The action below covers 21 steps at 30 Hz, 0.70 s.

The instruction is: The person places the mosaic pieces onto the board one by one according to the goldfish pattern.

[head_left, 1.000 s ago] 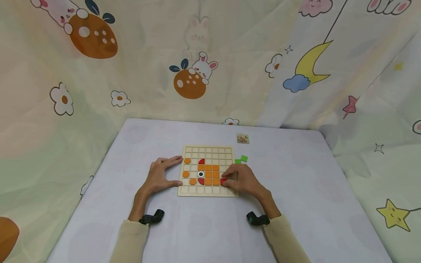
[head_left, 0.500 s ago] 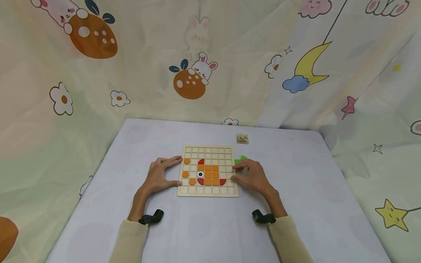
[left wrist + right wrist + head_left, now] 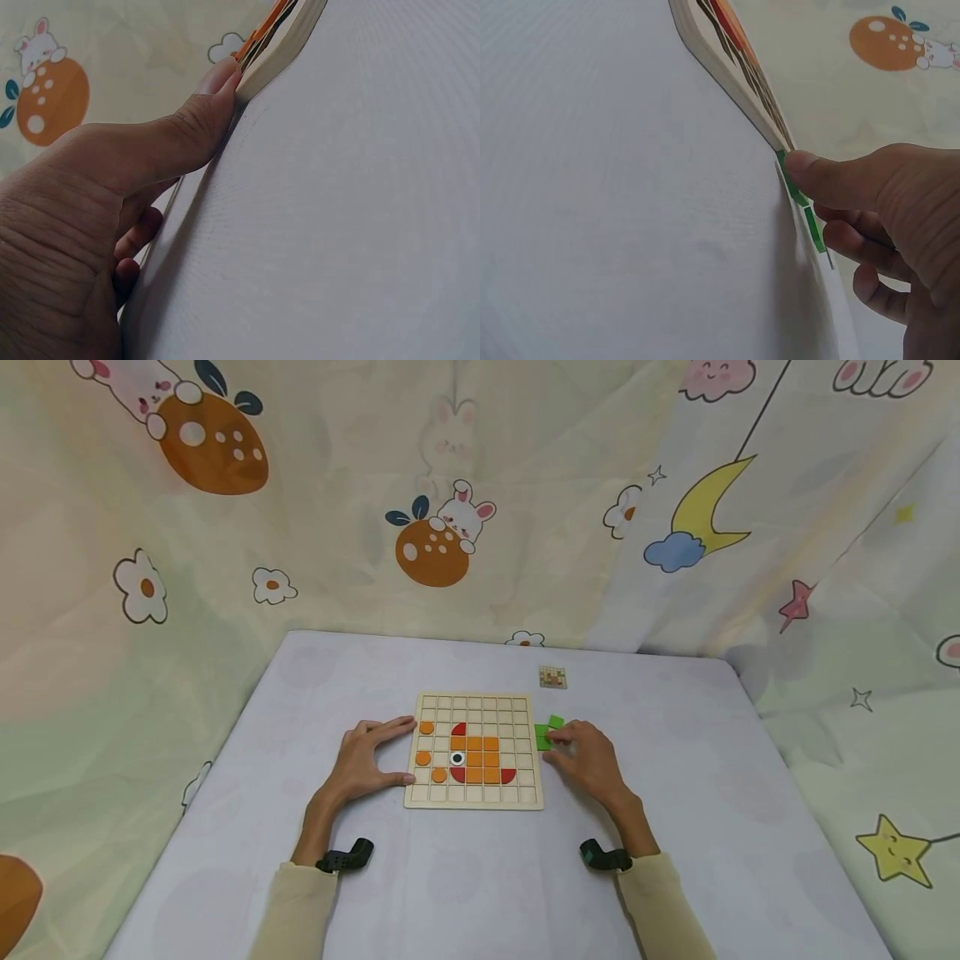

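Observation:
A wooden grid board (image 3: 480, 797) lies flat on the table with coloured tiles in its cells. Orange squares (image 3: 483, 758) fill its middle, with red quarter-round tiles (image 3: 508, 775) around them and a white eye tile (image 3: 457, 758). Three orange discs (image 3: 426, 727) sit in the left columns. My left hand (image 3: 360, 762) rests thumb and fingertips against the board's left edge, fingers spread. Just right of the board lie green square tiles (image 3: 542, 739). My right hand (image 3: 588, 760) is over them, thumb and forefinger apart at the green tiles (image 3: 815, 229).
A small pattern card (image 3: 552, 677) lies behind the board, toward the back right. The white-covered table (image 3: 465, 877) meets a printed cloth backdrop (image 3: 337, 527). Each wrist wears a black camera band (image 3: 606, 857).
My right hand has left the red quarter-round tile in the board and moved right to the green tiles. My left hand stays at the board's left edge.

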Available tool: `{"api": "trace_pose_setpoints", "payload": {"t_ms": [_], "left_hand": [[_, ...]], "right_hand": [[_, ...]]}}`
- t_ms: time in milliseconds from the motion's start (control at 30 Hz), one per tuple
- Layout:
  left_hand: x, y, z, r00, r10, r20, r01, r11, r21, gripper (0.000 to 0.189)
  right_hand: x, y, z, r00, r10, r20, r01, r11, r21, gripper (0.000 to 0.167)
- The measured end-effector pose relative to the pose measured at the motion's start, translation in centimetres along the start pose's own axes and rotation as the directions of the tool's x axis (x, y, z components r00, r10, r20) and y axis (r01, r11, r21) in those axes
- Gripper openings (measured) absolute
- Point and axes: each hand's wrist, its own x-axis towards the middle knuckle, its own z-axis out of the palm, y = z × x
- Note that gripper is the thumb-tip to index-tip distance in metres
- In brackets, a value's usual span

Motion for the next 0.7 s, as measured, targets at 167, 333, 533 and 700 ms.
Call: {"api": "trace_pose_setpoints", "payload": {"t_ms": [167,333,533,700], "left_hand": [[0.00,-0.03,0.06,1.000,0.005,-0.002,-0.005,1.000,0.006,0.099],[0.06,0.05,0.03,1.000,0.003,0.004,-0.003,1.000,0.007,0.099],[0.08,0.14,-0.04,1.000,0.000,0.002,0.000,1.000,0.017,0.098],[0.02,0.16,-0.03,1.000,-0.008,0.008,0.008,1.000,0.011,0.099]], "right_hand": [[-0.20,0.21,0.14,1.000,-0.016,0.020,0.016,1.000,0.008,0.033],[-0.26,0.38,0.09,0.999,-0.021,0.029,0.021,1.000,0.000,0.030],[-0.28,0.53,-0.09,0.999,-0.029,0.025,0.029,0.999,0.014,0.025],[-0.29,0.66,-0.20,0.999,-0.029,0.017,0.028,1.000,0.013,0.030]]}}
